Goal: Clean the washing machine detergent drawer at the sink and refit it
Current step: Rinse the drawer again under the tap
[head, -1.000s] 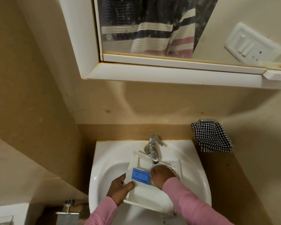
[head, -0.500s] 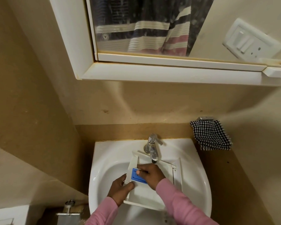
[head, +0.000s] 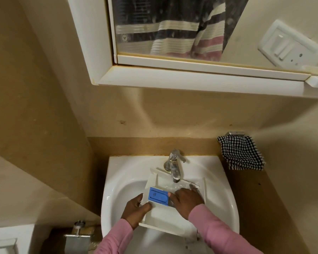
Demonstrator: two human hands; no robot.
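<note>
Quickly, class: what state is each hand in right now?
Left hand: closed, gripping the left edge of the detergent drawer.
Right hand: open, resting flat inside it under the tap.

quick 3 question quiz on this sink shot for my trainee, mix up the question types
1. True or false: the left hand grips the detergent drawer by its side wall.
2. The right hand is: A) on the rim of the sink B) inside the drawer, beside the blue insert C) in mid-air, touching nothing.
3. Fill in: the drawer lies in the sink, its far end under the ____.
Key: 1 true; 2 B; 3 tap.
</note>
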